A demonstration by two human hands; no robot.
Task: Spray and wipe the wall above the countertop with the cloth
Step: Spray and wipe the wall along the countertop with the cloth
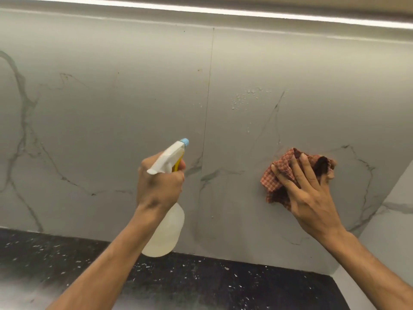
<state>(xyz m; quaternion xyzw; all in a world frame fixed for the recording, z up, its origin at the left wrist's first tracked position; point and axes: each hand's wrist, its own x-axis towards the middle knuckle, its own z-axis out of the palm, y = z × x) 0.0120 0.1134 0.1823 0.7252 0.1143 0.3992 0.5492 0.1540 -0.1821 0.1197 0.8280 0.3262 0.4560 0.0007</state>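
The wall (111, 119) is grey marble-look tile with dark veins and a vertical seam near the middle. Water droplets (244, 97) cling to it right of the seam. My left hand (158, 182) grips a white spray bottle (167, 231) with a blue nozzle tip (185, 142) aimed up and right at the wall. My right hand (308, 193) presses a crumpled red-and-white checked cloth (279, 173) flat against the wall, below and right of the droplets, fingers spread over it.
A black speckled countertop (201, 283) runs along the bottom under the wall. A side wall (393, 220) in the same tile meets it at the right corner. A bright light strip (223, 12) runs across the top under the cabinet.
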